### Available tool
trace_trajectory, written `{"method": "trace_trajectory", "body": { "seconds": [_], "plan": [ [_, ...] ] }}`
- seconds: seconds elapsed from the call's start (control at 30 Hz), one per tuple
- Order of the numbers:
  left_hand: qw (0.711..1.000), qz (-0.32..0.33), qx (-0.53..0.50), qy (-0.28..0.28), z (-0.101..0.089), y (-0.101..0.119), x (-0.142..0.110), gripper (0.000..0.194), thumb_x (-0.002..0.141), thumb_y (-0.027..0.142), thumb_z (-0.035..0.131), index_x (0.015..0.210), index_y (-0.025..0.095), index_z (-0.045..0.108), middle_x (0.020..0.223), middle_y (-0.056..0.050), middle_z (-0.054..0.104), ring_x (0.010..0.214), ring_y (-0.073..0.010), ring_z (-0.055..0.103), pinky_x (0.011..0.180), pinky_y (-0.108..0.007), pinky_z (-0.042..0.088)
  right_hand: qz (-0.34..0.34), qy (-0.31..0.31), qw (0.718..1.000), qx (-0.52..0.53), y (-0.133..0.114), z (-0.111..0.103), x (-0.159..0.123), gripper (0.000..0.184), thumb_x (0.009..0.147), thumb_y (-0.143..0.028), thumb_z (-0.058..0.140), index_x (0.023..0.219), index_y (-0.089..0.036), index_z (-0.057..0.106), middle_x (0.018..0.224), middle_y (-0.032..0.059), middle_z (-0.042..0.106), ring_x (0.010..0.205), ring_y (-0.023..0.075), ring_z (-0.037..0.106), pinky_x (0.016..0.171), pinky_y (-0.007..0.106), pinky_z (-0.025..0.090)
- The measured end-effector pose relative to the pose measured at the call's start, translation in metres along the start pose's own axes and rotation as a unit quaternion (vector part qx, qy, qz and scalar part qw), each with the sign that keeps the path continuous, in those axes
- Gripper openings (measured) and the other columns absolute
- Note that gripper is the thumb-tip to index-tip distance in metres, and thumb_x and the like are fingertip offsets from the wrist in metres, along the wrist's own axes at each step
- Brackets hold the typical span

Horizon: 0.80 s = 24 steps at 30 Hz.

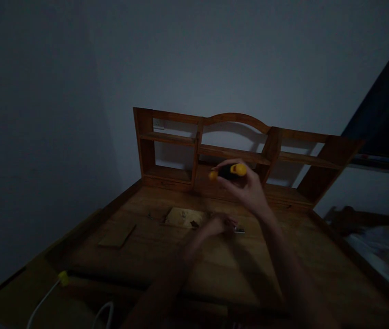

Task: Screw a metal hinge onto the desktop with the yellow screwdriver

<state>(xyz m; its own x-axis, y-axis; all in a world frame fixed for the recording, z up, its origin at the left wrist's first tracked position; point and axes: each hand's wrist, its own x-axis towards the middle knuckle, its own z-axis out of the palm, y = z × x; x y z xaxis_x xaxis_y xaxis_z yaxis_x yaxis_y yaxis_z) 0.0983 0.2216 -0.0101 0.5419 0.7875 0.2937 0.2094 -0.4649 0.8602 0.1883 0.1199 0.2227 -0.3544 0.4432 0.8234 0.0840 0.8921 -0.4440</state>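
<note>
My right hand [247, 187] is raised above the wooden desk [221, 269] with its fingers wrapped round a black and yellow tool handle [230, 171], probably a screwdriver. My left hand [220, 225] rests low on the desk top, blurred, its fingers curled beside a small metal piece [239, 230]. Whether it holds that piece I cannot tell. A pale square patch [183, 217] lies in the desk top just left of the left hand.
A wooden shelf unit [235, 153] with open compartments stands at the back of the desk against the wall. A loose flat wooden piece [117, 235] lies at the left. A white cable with a yellow end [63, 278] runs at the front left. Bedding [382, 251] is at right.
</note>
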Motion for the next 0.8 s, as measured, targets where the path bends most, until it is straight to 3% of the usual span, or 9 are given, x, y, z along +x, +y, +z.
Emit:
{"method": "trace_trajectory", "body": {
  "seconds": [0.13, 0.27, 0.43, 0.57, 0.8],
  "plan": [
    [0.999, -0.019, -0.033, -0.02, -0.005, 0.006, -0.001, 0.028, 0.079, 0.02, 0.071, 0.106, 0.014, 0.076, 0.103, -0.013, 0.074, 0.092, -0.0238, 0.07, 0.085, -0.034, 0.053, 0.11, -0.007, 0.994, 0.016, 0.018, -0.069, 0.009, 0.036, 0.082, -0.037, 0.079, 0.107, -0.016, 0.064, 0.1, 0.0076, 0.072, 0.075, 0.0176, 0.068, 0.062, 0.028, 0.057],
    [0.998, -0.041, -0.044, -0.012, -0.004, 0.005, 0.0, 0.032, 0.078, 0.024, 0.074, 0.107, 0.013, 0.077, 0.101, -0.013, 0.074, 0.093, -0.0242, 0.069, 0.085, -0.035, 0.053, 0.163, -0.017, 0.985, -0.05, 0.049, -0.101, -0.003, 0.043, 0.076, -0.044, 0.083, 0.103, -0.014, 0.067, 0.093, 0.0082, 0.071, 0.067, 0.0168, 0.066, 0.058, 0.028, 0.057],
    [0.997, -0.042, -0.056, -0.011, -0.004, 0.0, 0.0, 0.028, 0.077, 0.03, 0.074, 0.102, 0.019, 0.078, 0.101, -0.012, 0.075, 0.091, -0.025, 0.069, 0.086, -0.037, 0.054, 0.208, -0.059, 0.974, -0.073, 0.072, -0.119, -0.009, 0.042, 0.076, -0.048, 0.082, 0.095, -0.014, 0.066, 0.077, 0.0058, 0.068, 0.062, 0.0179, 0.065, 0.056, 0.028, 0.055],
    [0.999, -0.03, -0.04, -0.008, -0.005, -0.001, -0.002, 0.025, 0.08, 0.034, 0.072, 0.102, 0.022, 0.078, 0.101, -0.011, 0.075, 0.09, -0.0251, 0.068, 0.083, -0.036, 0.054, 0.19, -0.107, 0.972, -0.086, 0.083, -0.127, -0.016, 0.036, 0.08, -0.047, 0.079, 0.094, -0.017, 0.066, 0.078, 0.0047, 0.069, 0.063, 0.0179, 0.066, 0.057, 0.028, 0.055],
    [0.999, -0.032, -0.039, -0.006, -0.007, 0.005, -0.003, 0.032, 0.075, 0.038, 0.079, 0.095, 0.013, 0.078, 0.095, -0.01, 0.073, 0.086, -0.021, 0.067, 0.078, -0.03, 0.051, 0.196, -0.175, 0.957, -0.126, 0.091, -0.123, -0.03, 0.034, 0.085, -0.051, 0.074, 0.085, -0.019, 0.063, 0.075, 0.0019, 0.068, 0.064, 0.0167, 0.065, 0.054, 0.025, 0.051]
  ]
}}
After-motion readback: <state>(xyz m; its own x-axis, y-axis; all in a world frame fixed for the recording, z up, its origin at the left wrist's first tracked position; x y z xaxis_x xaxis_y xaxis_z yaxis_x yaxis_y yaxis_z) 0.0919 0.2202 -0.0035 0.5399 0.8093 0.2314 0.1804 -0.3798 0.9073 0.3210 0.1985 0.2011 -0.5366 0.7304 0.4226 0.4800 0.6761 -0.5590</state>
